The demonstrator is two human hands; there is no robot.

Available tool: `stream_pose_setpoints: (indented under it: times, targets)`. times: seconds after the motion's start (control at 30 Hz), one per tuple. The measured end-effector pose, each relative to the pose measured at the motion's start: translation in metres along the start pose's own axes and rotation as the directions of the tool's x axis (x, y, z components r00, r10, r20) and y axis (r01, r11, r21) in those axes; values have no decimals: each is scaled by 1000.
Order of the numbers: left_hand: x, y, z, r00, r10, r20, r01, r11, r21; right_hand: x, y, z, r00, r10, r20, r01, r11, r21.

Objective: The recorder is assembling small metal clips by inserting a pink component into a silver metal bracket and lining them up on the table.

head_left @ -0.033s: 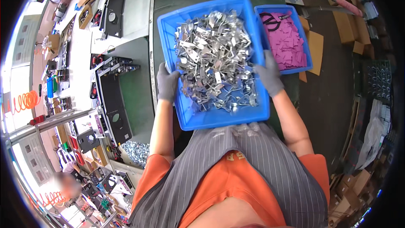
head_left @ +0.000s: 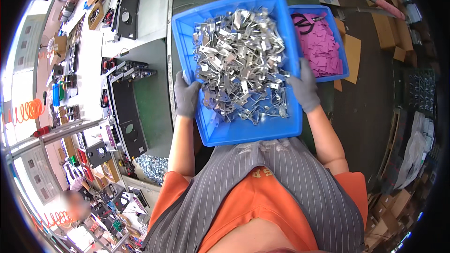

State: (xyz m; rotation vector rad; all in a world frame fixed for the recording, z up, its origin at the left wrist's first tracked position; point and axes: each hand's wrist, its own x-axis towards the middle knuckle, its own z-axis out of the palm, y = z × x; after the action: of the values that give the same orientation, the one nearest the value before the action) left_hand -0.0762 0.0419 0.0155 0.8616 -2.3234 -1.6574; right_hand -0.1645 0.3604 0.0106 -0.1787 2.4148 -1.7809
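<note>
Left hand [head_left: 186,94]: grey-gloved; thumb over the left rim, fingers against the outer wall, closed on the bin.
Large blue bin [head_left: 253,133]: centre, between both hands, near edge at the striped apron [head_left: 225,173].
Metal brackets [head_left: 239,56]: heaped inside, sparser near.
Right hand [head_left: 305,89]: grey-gloved; fingers closed on the right wall.
Small blue bin [head_left: 343,58]: just right; holds pink pieces [head_left: 321,49].
</note>
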Motion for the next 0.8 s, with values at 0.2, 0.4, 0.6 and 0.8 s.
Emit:
stream_pose_setpoints:
  times: [0.2,0.4,0.6,0.8]
  targets:
    - [29,42,-12,996,86,-20,-85,996,41,38,-27,1,999,-51,-5,51,998,40]
    - [-9,44,-6,989,116,-90,-129,979,-160,11,-38,-4,991,-122,-49,128,980,151]
    - [28,16,2,1000,-28,12,28,999,34,45,20,15,998,42,42,-39,998,-50]
    - [-18,13,-4,987,154,-37,-157,912,-378,12,-13,3,990,-140,-22,141,989,46]
